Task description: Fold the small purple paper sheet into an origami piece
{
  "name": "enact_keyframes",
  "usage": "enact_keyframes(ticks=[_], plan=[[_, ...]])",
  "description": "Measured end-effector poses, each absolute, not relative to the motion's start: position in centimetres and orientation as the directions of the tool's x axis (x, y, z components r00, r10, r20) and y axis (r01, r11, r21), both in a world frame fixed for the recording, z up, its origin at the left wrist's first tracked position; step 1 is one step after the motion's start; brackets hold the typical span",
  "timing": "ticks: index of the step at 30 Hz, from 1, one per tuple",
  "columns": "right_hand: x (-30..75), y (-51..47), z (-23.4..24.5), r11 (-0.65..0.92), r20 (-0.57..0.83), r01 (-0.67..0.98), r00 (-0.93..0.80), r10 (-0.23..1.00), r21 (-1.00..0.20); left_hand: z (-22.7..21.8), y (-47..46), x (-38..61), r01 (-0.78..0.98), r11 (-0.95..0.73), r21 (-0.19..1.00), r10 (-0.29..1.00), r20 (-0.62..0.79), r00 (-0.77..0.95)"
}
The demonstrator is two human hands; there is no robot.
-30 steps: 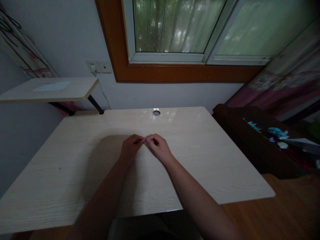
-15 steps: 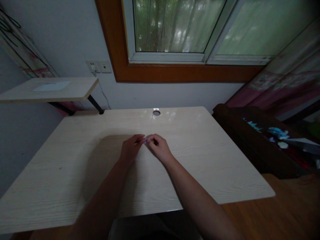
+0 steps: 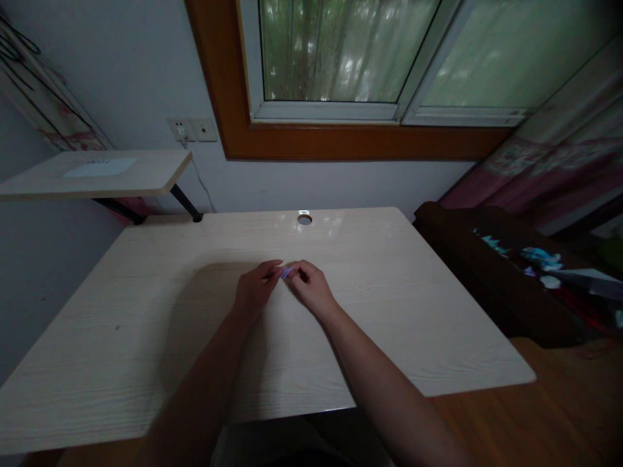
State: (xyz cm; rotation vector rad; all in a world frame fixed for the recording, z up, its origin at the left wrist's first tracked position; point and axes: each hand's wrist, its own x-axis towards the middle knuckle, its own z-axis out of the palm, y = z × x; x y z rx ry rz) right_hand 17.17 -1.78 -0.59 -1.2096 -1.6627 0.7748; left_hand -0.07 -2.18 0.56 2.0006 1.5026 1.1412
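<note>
My left hand and my right hand meet over the middle of the pale wood-grain desk. Between their fingertips is a small light-purple piece, perhaps folded paper; its exact kind is too small to make out. The fingers of my left hand pinch it from the left side. Thumb and fingers of my right hand grip it from the right. Most of the piece is covered by the fingers.
A raised shelf on black legs stands at the back left, with a paper sheet on it. Near the desk's back edge is a round cable hole. Dark furniture bearing several blue and white items stands at the right.
A little more of the purple piece shows between my fingertips than before. Both hands stay almost in the same place.
</note>
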Motion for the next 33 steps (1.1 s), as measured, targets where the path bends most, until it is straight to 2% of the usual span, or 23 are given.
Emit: enact_keyframes(ticks=[8,18,23,29,33], plan=[[17.05,-2.03,-0.15,0.275,0.266,0.353,-0.075,0.961,-0.894,0.2,-2.1,0.0,0.569,-0.348,0.745,0.925,0.372,0.078],[17.01,-2.06,-0.16,0.288,0.278,0.372,-0.081,0.957,-0.882,0.29,-2.18,0.11,0.64,-0.426,0.639,0.889,0.427,0.165],[16.99,-2.04,0.04,0.305,0.295,0.382,-0.087,0.952,-0.872,0.25,-2.27,0.11,0.623,-0.449,0.641,0.879,0.443,0.179],[17.15,-2.13,0.15,0.291,0.272,0.329,-0.105,0.957,-0.898,0.24,-2.03,-0.2,0.557,-0.339,0.758,0.918,0.396,0.02],[17.26,-2.17,0.16,0.283,0.263,0.289,-0.106,0.959,-0.915,-0.07,-1.76,-0.44,0.47,-0.32,0.823,0.93,0.368,-0.012]])
